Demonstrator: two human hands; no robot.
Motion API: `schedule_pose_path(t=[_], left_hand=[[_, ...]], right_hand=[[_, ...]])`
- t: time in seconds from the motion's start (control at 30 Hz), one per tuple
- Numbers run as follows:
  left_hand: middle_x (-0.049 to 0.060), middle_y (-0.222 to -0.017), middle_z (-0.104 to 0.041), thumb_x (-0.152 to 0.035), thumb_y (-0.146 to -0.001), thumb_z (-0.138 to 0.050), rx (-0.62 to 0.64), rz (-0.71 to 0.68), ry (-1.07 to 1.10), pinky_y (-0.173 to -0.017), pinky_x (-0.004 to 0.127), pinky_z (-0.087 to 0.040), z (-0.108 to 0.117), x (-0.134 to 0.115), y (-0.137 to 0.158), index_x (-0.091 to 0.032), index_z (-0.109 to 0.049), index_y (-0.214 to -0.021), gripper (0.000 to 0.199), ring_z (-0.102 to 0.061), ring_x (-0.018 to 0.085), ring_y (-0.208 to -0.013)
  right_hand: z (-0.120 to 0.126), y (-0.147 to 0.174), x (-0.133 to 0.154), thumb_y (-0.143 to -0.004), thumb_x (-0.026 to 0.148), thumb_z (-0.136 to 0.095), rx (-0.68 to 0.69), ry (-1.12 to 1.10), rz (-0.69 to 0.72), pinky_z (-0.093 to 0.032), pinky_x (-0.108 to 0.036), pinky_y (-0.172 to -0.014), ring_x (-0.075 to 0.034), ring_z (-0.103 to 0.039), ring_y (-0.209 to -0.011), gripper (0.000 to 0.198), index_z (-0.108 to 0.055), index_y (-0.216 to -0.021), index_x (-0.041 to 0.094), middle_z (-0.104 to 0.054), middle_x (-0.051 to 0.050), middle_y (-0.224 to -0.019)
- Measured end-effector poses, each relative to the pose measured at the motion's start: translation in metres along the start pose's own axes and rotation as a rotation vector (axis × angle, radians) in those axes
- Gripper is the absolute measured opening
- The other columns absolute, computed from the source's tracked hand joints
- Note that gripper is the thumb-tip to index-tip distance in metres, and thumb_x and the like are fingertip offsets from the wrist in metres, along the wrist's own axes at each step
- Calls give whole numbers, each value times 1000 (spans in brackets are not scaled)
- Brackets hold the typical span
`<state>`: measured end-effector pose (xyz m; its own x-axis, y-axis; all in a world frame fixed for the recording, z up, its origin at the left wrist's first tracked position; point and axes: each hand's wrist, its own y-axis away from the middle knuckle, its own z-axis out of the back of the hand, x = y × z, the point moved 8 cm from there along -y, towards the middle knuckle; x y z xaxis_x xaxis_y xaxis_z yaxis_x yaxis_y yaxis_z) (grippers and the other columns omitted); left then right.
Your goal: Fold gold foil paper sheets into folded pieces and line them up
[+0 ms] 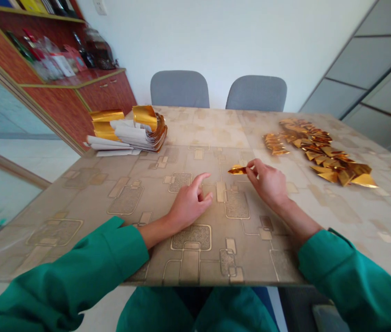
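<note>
Between the thumb and fingers of my right hand (268, 180) is a small folded piece of gold foil paper (237, 170), held just above the patterned tablecloth with its pointed end to the left. My left hand (191, 203) rests over the middle of the table, thumb and index finger apart, holding nothing. At the back left lies a stack of gold foil paper sheets (147, 133), curled, with pale undersides showing. Many folded gold foil pieces (334, 157) lie in a curved row at the right, and a smaller group (275, 144) sits beside them.
The table (195, 258) has a beige tablecloth with rectangle patterns. Two grey chairs (180, 89) stand behind its far edge, against a white wall. A reddish wooden cabinet (60, 110) with bottles and bags stands at the left. Grey panels (364, 64) are at the right.
</note>
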<state>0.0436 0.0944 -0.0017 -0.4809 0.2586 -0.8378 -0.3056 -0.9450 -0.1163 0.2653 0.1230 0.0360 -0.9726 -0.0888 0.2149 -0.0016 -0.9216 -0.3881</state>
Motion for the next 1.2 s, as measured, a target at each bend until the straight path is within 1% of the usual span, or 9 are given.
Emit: schedule_pose_path(t=[0.03, 0.17, 0.2, 0.3, 0.4, 0.7, 0.93, 1.03, 1.2], left_hand=[[-12, -50, -46, -26, -88, -53, 5, -7, 6, -45, 18, -31, 0, 1, 0, -19, -48, -139, 51, -44, 8, -41], [-11, -51, -47, -26, -89, -50, 14, -20, 10, -45, 19, -31, -1, 2, 0, -18, -52, -135, 46, -42, 8, -41], [-11, -51, -47, -26, -90, -49, 13, -20, 8, -44, 18, -31, -1, 3, 0, -18, -52, -135, 46, -42, 8, -41], [-11, -50, -46, -27, -90, -49, 10, -12, 4, -44, 18, -32, -1, 4, 0, -18, -53, -134, 45, -43, 8, -42], [-11, -50, -45, -27, -90, -49, 14, -6, 4, -44, 18, -33, 0, 4, 0, -19, -53, -134, 45, -44, 8, -42], [-11, -51, -48, -25, -90, -48, 35, 4, 26, -44, 17, -34, -1, 5, 0, -18, -52, -133, 44, -45, 7, -39], [-11, -51, -50, -25, -90, -48, 49, 9, 52, -44, 17, -36, 0, 5, 1, -18, -53, -132, 43, -46, 7, -38], [-11, -51, -49, -24, -89, -48, 57, 6, 53, -43, 17, -36, 0, 4, 1, -17, -53, -132, 44, -46, 7, -38], [-11, -51, -50, -24, -90, -48, 62, 4, 67, -43, 17, -37, 0, 4, 1, -16, -53, -133, 44, -46, 7, -38]], right_hand=[[5, -4, -17, -95, 33, -50, -47, 42, -15, -25, -26, -56, -18, -56, -66, 18, -64, -97, 21, -69, -5, -80], [21, -20, -77, -95, 30, -47, -207, 144, 50, -32, -29, -67, -22, -55, -89, 20, -64, -91, 20, -66, -12, -97], [23, -23, -95, -94, 31, -49, -230, 155, 22, -32, -30, -68, -22, -53, -86, 19, -64, -89, 20, -65, -11, -93], [20, -33, -140, -93, 28, -52, -199, 161, -94, -30, -31, -69, -21, -50, -80, 16, -65, -86, 20, -63, -9, -83], [17, -39, -165, -90, 26, -57, -182, 165, -185, -27, -32, -66, -20, -47, -77, 11, -66, -88, 19, -64, -11, -85], [7, -52, -181, -88, 25, -62, -122, 187, -228, -23, -31, -62, -18, -44, -71, 12, -69, -93, 17, -67, -14, -90], [11, -50, -176, -92, 25, -56, -101, 240, -151, -25, -32, -66, -18, -47, -75, 16, -69, -95, 16, -67, -16, -91], [13, -46, -171, -92, 27, -56, -73, 273, -116, -25, -32, -67, -18, -47, -76, 16, -68, -90, 16, -67, -15, -90], [11, -49, -168, -91, 24, -55, -43, 325, -119, -23, -33, -67, -18, -46, -75, 16, -68, -87, 17, -68, -16, -89]])
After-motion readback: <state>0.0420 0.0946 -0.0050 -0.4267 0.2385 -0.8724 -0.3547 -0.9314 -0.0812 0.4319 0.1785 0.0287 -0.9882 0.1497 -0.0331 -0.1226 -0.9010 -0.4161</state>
